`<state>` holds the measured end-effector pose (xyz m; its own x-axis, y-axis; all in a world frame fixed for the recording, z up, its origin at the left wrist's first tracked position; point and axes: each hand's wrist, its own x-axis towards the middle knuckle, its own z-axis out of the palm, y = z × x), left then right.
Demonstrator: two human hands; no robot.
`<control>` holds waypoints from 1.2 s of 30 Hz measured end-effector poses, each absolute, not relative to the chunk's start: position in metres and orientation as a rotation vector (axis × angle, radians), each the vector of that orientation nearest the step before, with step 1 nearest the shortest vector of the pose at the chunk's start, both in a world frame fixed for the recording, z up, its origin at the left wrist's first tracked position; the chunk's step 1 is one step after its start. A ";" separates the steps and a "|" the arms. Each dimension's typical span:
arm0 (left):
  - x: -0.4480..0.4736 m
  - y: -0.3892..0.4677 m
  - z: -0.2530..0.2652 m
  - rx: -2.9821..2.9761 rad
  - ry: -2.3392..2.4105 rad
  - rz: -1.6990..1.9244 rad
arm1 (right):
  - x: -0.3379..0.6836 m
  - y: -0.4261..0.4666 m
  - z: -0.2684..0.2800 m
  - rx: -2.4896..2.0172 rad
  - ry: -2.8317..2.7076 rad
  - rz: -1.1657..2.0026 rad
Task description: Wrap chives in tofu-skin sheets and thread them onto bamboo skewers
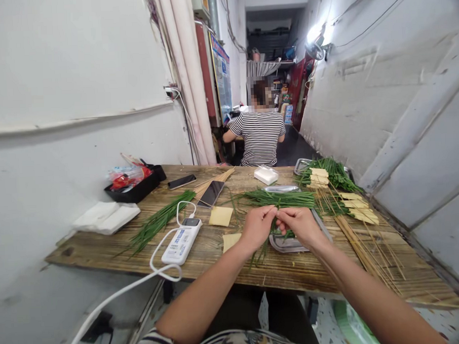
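My left hand (258, 227) and my right hand (298, 224) meet above the front of the table, fingertips pinched together on a small bunch of green chives (274, 226). Loose ends of it hang below my left hand. Just behind them, a pile of long chives (278, 198) lies across a metal tray (323, 226); more green pieces sit in the tray under my right hand. Left of my hands are a pale yellow square sheet (221, 216) and a second sheet (231, 241), partly covered by my left forearm.
Bamboo skewers (356, 247) and skewered yellow rolls (362, 210) lie right. Further left are a white power strip (182, 242) with its cable, chives (159, 220), phones (211, 194), napkins (105, 217) and a black box (139, 188). A person in stripes (261, 137) sits beyond the table.
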<state>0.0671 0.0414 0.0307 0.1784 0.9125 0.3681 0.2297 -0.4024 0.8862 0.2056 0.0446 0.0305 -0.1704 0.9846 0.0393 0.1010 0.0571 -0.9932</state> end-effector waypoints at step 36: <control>0.026 0.042 0.036 1.373 0.735 0.469 | 0.240 0.035 0.055 -0.970 -2.431 0.348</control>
